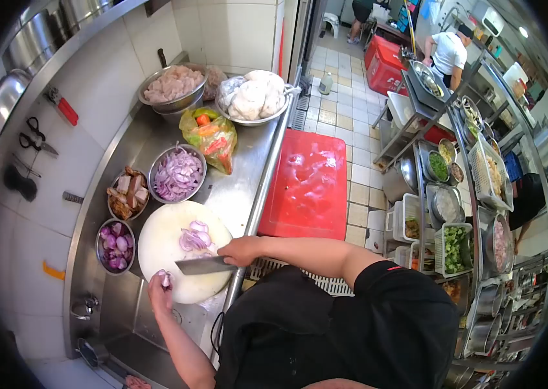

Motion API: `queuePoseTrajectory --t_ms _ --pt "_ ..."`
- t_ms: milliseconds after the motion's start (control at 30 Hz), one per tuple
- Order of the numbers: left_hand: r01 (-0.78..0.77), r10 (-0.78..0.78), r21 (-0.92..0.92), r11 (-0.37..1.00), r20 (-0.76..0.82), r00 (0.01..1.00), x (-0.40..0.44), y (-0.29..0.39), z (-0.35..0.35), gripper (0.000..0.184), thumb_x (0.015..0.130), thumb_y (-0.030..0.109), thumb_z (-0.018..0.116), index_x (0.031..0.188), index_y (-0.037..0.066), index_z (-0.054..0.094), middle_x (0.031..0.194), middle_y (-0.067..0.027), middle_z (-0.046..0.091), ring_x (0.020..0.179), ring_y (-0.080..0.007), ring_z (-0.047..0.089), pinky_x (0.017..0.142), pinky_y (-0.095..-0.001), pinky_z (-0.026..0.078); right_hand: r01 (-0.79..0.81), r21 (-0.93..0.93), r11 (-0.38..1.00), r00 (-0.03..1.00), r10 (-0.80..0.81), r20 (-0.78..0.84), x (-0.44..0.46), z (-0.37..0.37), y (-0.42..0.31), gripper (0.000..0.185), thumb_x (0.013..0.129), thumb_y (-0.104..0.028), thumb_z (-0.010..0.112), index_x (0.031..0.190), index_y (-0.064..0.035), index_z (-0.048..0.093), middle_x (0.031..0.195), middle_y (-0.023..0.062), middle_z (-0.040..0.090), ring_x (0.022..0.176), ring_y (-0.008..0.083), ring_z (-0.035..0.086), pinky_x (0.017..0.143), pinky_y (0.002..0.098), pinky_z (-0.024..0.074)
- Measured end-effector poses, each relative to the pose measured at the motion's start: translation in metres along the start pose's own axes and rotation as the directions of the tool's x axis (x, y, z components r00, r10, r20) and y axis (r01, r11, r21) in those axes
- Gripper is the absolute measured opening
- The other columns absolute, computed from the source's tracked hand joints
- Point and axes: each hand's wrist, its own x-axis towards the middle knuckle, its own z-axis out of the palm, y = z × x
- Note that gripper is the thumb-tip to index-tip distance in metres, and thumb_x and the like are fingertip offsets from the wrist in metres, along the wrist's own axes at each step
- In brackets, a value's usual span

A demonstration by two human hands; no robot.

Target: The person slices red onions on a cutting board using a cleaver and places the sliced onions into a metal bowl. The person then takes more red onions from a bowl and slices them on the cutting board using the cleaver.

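Note:
My right hand (241, 251) grips the handle of a cleaver (204, 265), its broad blade lying over the round white cutting board (169, 235). At the board's left edge my left hand (160, 293) has its fingers closed on a shallot (166, 279). Cut purple slices (196, 237) lie in a small heap on the board, just beyond the blade. A bowl of whole peeled shallots (116, 244) stands left of the board. Behind the board is a metal bowl filled with sliced shallots (177, 174), and beside that a bowl of browned meat pieces (129, 194).
Farther back on the steel counter are a bowl of raw meat (174, 85), a bowl of pale bagged food (256, 97) and a bag of peppers (210, 136). A red lidded box (305, 185) stands to the right. A sink (157, 337) lies nearby. Another person (448, 53) stands across the aisle.

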Motion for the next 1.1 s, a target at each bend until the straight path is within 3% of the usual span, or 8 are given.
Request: queuePoseTrajectory --t_ms 200,333,400,567,633,800,900,1100 --pt "-0.021 0.003 0.113 0.993 0.155 0.988 -0.038 0.018 0.047 0.039 0.098 0.013 0.068 0.134 0.000 0.068 0.116 -0.0117 0.078 0.086 -0.0133 0.068 0.076 -0.0280 0.054 -0.167 0.050 0.985 0.979 0.172 -0.111 0.002 -0.014 -0.010 0.036 0.106 -0.030 0.054 0.133 -0.0080 0.062 0.113 0.0279 0.074 0.108 0.0481 0.072 0.094 0.0590 0.0542" --pt "-0.119 0.100 0.249 0.961 0.088 0.991 -0.045 0.000 0.060 0.034 0.095 0.007 0.070 0.128 -0.003 0.072 0.107 -0.0105 0.076 0.086 -0.0135 0.067 0.079 -0.0290 0.055 -0.201 0.164 0.966 0.955 0.230 -0.185 -0.015 -0.002 -0.018 0.033 0.108 -0.030 0.052 0.127 -0.0050 0.060 0.109 0.0314 0.073 0.105 0.0511 0.071 0.092 0.0617 0.0525" --pt "-0.376 0.364 0.489 0.787 0.124 0.923 -0.060 -0.009 0.058 0.034 0.089 -0.001 0.072 0.124 -0.001 0.073 0.103 -0.0071 0.074 0.087 -0.0137 0.066 0.081 -0.0312 0.056 -0.168 0.192 0.967 0.965 0.201 -0.167 -0.025 0.009 -0.022 0.034 0.107 -0.029 0.052 0.128 -0.0038 0.060 0.110 0.0314 0.073 0.107 0.0509 0.071 0.093 0.0601 0.0529" --pt "-0.436 0.549 0.757 0.486 0.123 0.827 -0.107 -0.019 0.065 0.033 0.085 -0.001 0.074 0.117 0.003 0.074 0.102 -0.0076 0.074 0.090 -0.0195 0.067 0.084 -0.0348 0.055 0.032 0.173 0.984 0.998 -0.022 -0.057 -0.015 0.035 -0.022 0.033 0.105 -0.028 0.053 0.125 -0.0026 0.063 0.111 0.0312 0.073 0.108 0.0497 0.071 0.096 0.0575 0.0533" --pt "-0.585 0.688 0.779 0.225 0.298 0.662 -0.107 -0.031 0.065 0.032 0.085 0.000 0.073 0.116 0.004 0.073 0.109 -0.0123 0.074 0.100 -0.0274 0.066 0.092 -0.0403 0.054 0.023 0.178 0.984 0.999 -0.017 -0.036 0.004 0.042 -0.019 0.035 0.105 -0.029 0.054 0.126 -0.0037 0.065 0.112 0.0300 0.073 0.109 0.0486 0.071 0.097 0.0564 0.0533" --pt "-0.700 0.597 0.713 -0.050 0.583 0.551 -0.080 -0.064 0.084 0.028 0.086 0.005 0.076 0.114 0.005 0.073 0.126 -0.0176 0.070 0.118 -0.0397 0.062 0.104 -0.0495 0.050 -0.174 0.114 0.978 0.976 0.187 -0.112 0.019 0.026 -0.018 0.045 0.107 -0.033 0.055 0.145 -0.0083 0.058 0.119 0.0306 0.073 0.113 0.0494 0.070 0.099 0.0566 0.0549" --pt "-0.696 0.598 0.718 0.009 0.554 0.579 -0.104 -0.067 0.090 0.026 0.087 0.009 0.080 0.112 0.006 0.074 0.136 -0.0207 0.065 0.126 -0.0416 0.058 0.108 -0.0497 0.050 -0.176 0.126 0.976 0.979 0.187 -0.081 -0.007 0.010 -0.022 0.041 0.106 -0.029 0.054 0.141 -0.0079 0.058 0.121 0.0279 0.074 0.114 0.0477 0.071 0.098 0.0567 0.0549" --pt "-0.554 0.626 0.784 0.280 0.288 0.724 -0.117 -0.066 0.087 0.031 0.086 0.009 0.082 0.116 0.005 0.076 0.121 -0.0162 0.070 0.109 -0.0346 0.068 0.097 -0.0433 0.056 -0.106 0.021 0.994 0.988 0.108 -0.113 -0.046 0.035 -0.028 0.030 0.110 -0.028 0.051 0.127 -0.0047 0.058 0.101 0.0303 0.073 0.099 0.0516 0.071 0.088 0.0635 0.0527"
